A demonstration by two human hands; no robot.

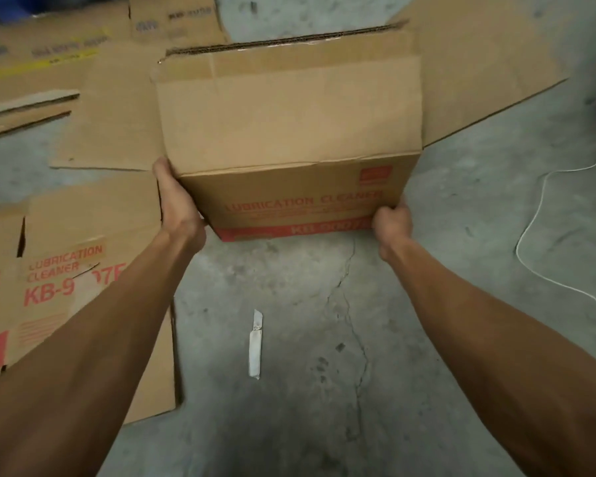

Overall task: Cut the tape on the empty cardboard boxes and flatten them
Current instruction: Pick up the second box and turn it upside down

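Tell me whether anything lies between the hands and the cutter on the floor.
Nothing visible does. The cutter lies alone on bare concrete floor between the forearms. But both hands are busy: the left hand and right hand grip the cardboard box by its near corners.

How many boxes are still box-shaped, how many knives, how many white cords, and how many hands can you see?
Box still box-shaped: 1
Knife: 1
White cord: 1
Hands, left hand and right hand: 2
Total: 5
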